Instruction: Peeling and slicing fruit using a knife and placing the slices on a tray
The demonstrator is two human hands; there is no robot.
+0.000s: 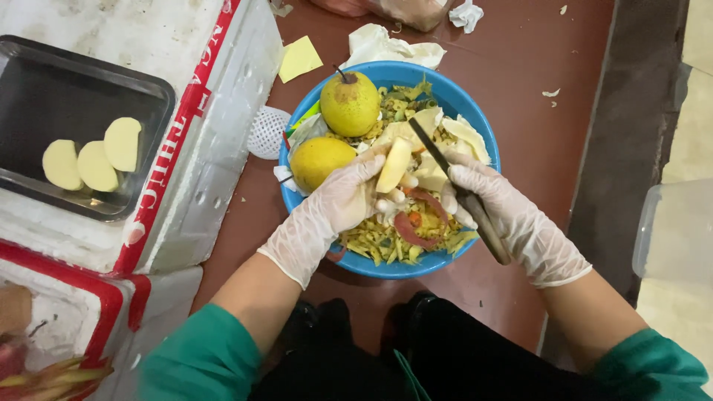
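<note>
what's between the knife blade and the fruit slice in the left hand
Nothing visible. The left hand holds the pale fruit slice over the blue bowl, and the knife in the right hand has its blade right beside the slice, with no peel or fruit between them.

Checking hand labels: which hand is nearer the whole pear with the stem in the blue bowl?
Left. The left hand holds a pale fruit piece just below the stemmed pear. The right hand, gripping the knife, sits farther off, to the pear's lower right over the blue bowl.
</note>
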